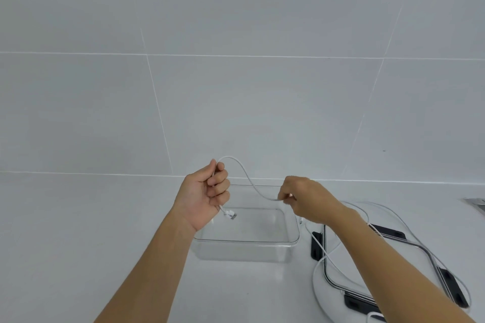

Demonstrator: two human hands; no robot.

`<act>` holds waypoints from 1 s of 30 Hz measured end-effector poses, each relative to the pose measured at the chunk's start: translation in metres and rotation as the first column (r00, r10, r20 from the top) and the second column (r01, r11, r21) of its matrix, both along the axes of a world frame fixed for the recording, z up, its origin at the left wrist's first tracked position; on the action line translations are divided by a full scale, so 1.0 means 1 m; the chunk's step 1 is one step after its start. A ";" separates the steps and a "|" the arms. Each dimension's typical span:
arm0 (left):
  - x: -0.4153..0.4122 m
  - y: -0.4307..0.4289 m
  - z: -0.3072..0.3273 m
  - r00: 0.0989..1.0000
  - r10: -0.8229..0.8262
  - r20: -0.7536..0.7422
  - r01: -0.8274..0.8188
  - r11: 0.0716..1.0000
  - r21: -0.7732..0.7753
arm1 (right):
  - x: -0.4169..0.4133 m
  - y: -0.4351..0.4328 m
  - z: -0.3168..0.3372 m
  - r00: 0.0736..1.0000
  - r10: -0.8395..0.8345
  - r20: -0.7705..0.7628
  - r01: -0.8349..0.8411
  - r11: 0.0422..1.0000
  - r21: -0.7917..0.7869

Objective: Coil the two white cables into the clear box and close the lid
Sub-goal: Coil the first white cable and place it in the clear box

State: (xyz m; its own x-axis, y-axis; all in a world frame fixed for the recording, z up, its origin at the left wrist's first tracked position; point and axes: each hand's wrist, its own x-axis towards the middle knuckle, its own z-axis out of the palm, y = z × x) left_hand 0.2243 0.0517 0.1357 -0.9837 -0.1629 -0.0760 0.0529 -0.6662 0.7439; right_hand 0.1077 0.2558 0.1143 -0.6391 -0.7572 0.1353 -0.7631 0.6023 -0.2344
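My left hand point(207, 191) grips a white cable point(246, 176) near its plug point(231, 215), over the clear box point(246, 241) by the worktop's point(105, 217) back edge; my right hand point(304, 199) pinches it further along, its length running left to right.

— What stands at the back?
— A wall point(236, 8) of large pale grey tiles, with thin white grout lines point(236, 55) between them.
— And below it?
— A plain white countertop point(78, 217) meets the wall at a straight seam. The light is soft and even. A grey metal edge point(476, 203) shows at far right; what it is, I can't tell.
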 end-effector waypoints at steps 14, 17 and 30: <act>0.011 0.018 -0.018 0.996 0.024 0.088 0.007 0.943 -0.331 | 0.060 -0.038 0.028 0.948 0.311 -0.072 -0.311 0.950 0.022; 0.014 0.025 -0.015 0.994 0.014 0.112 0.035 0.908 -0.417 | 0.065 -0.040 0.030 0.941 0.327 -0.086 -0.331 0.943 -0.039; 0.020 0.031 -0.003 0.977 -0.007 0.215 0.137 0.790 -0.597 | 0.051 -0.035 0.044 0.982 0.158 0.103 -0.115 0.935 -0.334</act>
